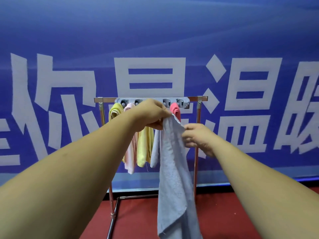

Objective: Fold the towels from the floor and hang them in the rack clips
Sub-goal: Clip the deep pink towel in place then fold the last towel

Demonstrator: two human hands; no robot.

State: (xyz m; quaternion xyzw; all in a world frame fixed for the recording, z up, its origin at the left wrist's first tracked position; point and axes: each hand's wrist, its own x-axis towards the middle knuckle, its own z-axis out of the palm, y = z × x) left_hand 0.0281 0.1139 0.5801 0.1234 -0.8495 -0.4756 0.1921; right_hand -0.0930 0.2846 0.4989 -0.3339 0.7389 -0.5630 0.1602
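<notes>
A long light blue towel hangs down in front of the metal rack. My left hand grips its top corner just below the grey clip bar. My right hand pinches the towel's right edge a little lower. On the rack hang a yellow towel, a pale pink towel, a second yellow towel, a light blue towel and a coral pink towel. My left hand hides the middle clips.
A blue banner with large white characters stands right behind the rack. The floor is dark red carpet. The rack's base bars run along the floor towards me.
</notes>
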